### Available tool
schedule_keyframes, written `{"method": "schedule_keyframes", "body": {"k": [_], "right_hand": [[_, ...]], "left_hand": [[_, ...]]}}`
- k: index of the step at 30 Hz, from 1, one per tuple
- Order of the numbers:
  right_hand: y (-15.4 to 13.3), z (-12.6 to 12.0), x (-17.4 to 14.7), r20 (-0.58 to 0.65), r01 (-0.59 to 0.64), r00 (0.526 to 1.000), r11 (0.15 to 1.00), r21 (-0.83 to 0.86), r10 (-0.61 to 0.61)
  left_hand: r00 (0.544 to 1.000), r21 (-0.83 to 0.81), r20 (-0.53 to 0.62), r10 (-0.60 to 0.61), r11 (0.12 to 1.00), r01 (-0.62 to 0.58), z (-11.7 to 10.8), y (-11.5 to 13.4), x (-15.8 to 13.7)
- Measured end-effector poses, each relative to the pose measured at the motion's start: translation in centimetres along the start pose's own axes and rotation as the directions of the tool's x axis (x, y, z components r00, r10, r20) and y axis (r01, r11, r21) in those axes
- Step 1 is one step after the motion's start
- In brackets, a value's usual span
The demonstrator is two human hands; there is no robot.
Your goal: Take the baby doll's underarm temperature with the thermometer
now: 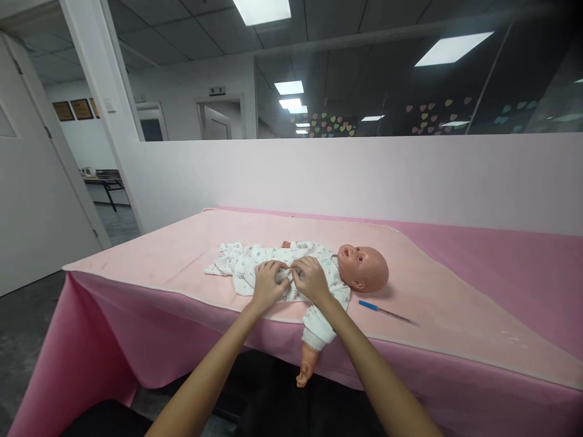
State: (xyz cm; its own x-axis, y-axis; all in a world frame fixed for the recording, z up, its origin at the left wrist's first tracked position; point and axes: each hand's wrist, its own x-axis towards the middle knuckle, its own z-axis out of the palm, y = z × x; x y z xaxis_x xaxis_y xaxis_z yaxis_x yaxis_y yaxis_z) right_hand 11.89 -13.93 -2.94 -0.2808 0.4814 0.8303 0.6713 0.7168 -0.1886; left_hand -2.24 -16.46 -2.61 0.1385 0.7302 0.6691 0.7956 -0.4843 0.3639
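Observation:
A baby doll (363,268) lies on its back across the table, head to the right, one arm hanging over the front edge. It wears a white patterned baby outfit (255,258). Over the doll's middle, my left hand (269,284) pinches the front of the outfit between thumb and fingers. Close beside it, my right hand (310,278) also has its fingers closed on the cloth. The fabric is bunched up between the two hands. Any fastening there is too small to make out.
A blue-handled screwdriver-like tool (370,305) with a thin metal shaft lies right of the doll, below its head. A peach cloth (182,243) covers the table over a pink cloth (182,315). Behind stands a low white wall (319,176) with glass above; a door (36,170) is at left.

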Motion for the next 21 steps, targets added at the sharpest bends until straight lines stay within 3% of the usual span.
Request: {"method": "schedule_keyframes", "body": {"k": [21], "right_hand": [[0.26, 0.12, -0.20, 0.013, 0.016, 1.000, 1.000, 0.000, -0.016]], "left_hand": [[0.998, 0.109, -0.043, 0.037, 0.993, -0.032, 0.04, 0.68, -0.40]]}}
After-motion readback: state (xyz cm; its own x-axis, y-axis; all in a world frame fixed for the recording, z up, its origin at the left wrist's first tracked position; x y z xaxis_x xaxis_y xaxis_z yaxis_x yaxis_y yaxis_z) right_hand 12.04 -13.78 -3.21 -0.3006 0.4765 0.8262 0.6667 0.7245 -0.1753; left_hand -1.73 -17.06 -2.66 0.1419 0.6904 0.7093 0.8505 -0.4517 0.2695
